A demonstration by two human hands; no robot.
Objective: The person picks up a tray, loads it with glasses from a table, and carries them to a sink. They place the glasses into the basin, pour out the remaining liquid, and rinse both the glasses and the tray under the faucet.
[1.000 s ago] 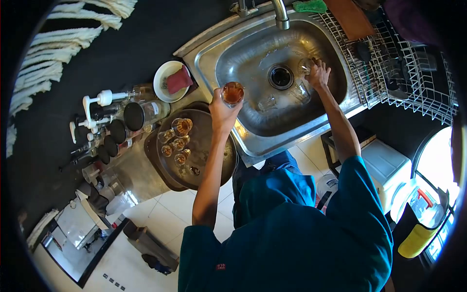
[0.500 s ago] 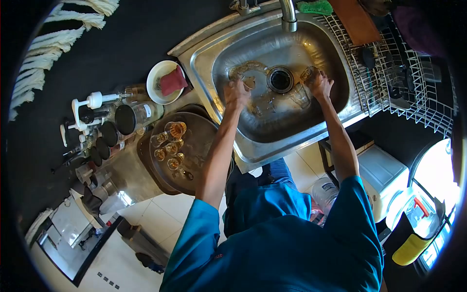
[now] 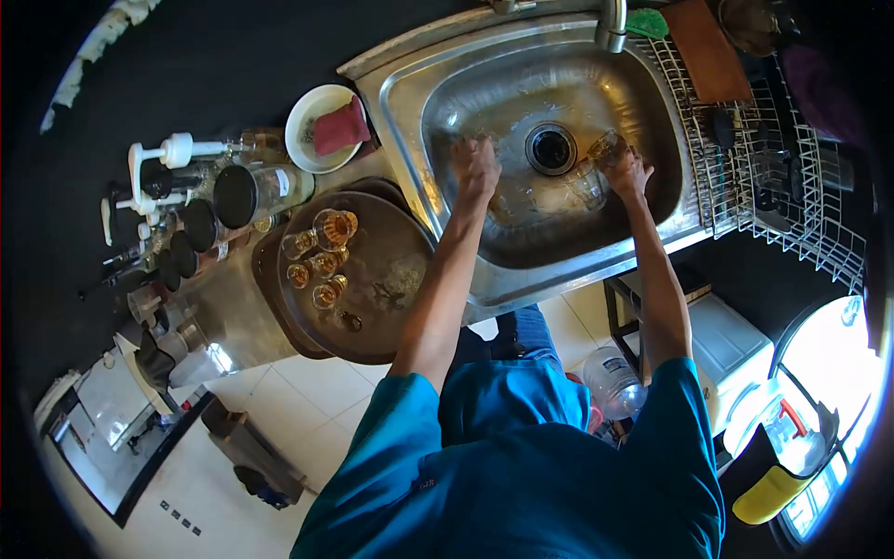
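Inside the steel sink point(image 3: 521, 244), my right hand point(image 3: 629, 174) is closed round a small clear glass point(image 3: 605, 145) at the right of the drain point(image 3: 551, 149). A second clear glass point(image 3: 589, 189) appears to lie on the basin floor just below that hand. My left hand point(image 3: 477, 170) is over the left part of the basin, its fingers smeared by motion. Whether a glass is in it cannot be made out. Wet streaks cover the sink floor between the hands.
A round brown tray point(image 3: 372, 321) left of the sink carries several small glasses with amber contents. Above it stands a white bowl point(image 3: 303, 140) with a red cloth point(image 3: 341, 128). Pump bottles and black-lidded jars point(image 3: 235, 197) line the left. Overhead is the faucet point(image 3: 612, 28); a wire dish rack point(image 3: 745, 186) stands right.
The camera view has shifted slightly. My left hand has turned and blurred, and the glass seen at its fingers before no longer shows clearly. My right hand keeps its glass near the drain.
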